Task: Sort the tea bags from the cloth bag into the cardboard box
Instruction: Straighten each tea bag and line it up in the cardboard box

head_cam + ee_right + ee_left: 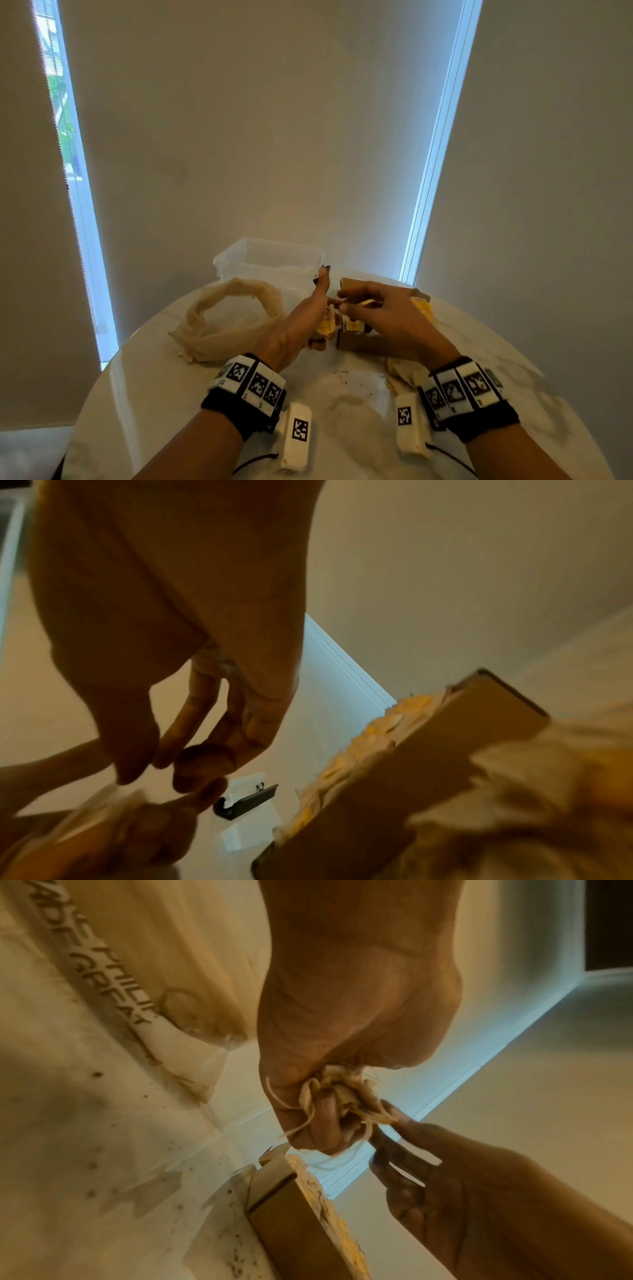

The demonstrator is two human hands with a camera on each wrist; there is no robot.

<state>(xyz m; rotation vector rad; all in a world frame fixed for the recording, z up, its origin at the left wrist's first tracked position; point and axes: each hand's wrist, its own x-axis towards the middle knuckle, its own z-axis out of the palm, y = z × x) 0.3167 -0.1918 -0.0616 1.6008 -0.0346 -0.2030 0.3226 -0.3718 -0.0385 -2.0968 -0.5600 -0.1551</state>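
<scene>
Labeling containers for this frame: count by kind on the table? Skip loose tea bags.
Cloth bag: 1
Cardboard box: 1
Clear plastic tub: 1
Total: 3
Tea bags fill the box and the left hand; too bunched to count.

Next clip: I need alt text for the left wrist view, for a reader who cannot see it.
The left hand grips a bunch of tea bags with loose strings, while the right hand pinches one at the bunch's edge. Below them stands the cardboard box, with the cloth bag behind on the speckled table.
</scene>
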